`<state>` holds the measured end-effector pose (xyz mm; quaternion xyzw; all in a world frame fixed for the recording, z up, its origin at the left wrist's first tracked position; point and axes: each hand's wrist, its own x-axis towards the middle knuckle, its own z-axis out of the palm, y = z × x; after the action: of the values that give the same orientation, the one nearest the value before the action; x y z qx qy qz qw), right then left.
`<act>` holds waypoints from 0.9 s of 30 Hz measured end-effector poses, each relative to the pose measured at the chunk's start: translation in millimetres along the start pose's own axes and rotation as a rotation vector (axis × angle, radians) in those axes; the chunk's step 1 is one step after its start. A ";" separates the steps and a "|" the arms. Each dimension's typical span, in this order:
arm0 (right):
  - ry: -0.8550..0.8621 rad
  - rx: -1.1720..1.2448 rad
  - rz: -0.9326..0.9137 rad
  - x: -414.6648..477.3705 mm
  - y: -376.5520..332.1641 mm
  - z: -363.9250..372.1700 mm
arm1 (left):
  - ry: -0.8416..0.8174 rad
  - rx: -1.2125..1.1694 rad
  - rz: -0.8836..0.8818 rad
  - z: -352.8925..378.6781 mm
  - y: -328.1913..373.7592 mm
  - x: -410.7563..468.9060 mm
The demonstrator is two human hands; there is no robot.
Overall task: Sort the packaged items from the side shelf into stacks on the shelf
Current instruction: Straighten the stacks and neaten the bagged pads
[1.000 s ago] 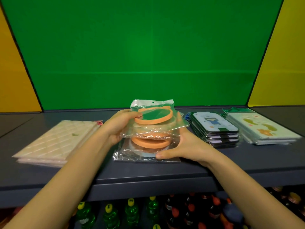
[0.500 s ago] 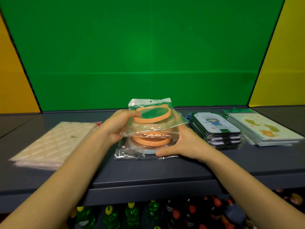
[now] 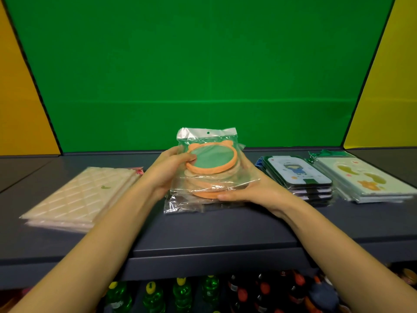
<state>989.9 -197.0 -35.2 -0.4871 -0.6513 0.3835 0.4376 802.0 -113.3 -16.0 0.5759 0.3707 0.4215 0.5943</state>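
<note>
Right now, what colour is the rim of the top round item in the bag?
Orange rim around a green centre; head view.

Left hand (image 3: 168, 171) and right hand (image 3: 259, 190) grip the top orange-rimmed packet (image 3: 208, 161) over its stack (image 3: 198, 199) on the shelf (image 3: 203, 231).

Bare shelf (image 3: 214, 229) strip along front edge, open gap between quilted packs (image 3: 81, 195) and round-item stack (image 3: 209, 177), card stacks (image 3: 297, 177) crowding right

- You stand at a shop-style display: a dark grey shelf (image 3: 203, 231) carries plastic-wrapped goods in stacks (image 3: 297, 179).
- Bottled drinks (image 3: 182, 294) line the tier below.
- A green backdrop (image 3: 203, 75) suggests a staged set.
</note>
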 end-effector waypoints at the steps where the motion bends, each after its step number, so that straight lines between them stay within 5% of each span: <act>1: 0.018 0.014 -0.014 0.6 -0.7 1.6 | 0.001 0.009 0.006 0.4 -0.4 -1.2; 9: -0.146 0.414 0.086 0.8 -2.2 -14.3 | 0.028 0.045 -0.018 -8.6 -5.1 1.3; 14: 0.024 0.700 0.237 14.2 -2.9 -17.4 | 0.023 -0.011 -0.016 -9.3 -6.7 1.5; 27: 0.169 0.557 0.361 28.8 -12.0 5.7 | 0.040 -0.209 -0.109 -6.1 -11.8 -0.6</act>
<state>976.9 -172.2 -20.3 -0.4864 -0.3865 0.5759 0.5314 797.1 -111.3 -28.2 0.4811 0.3674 0.4363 0.6657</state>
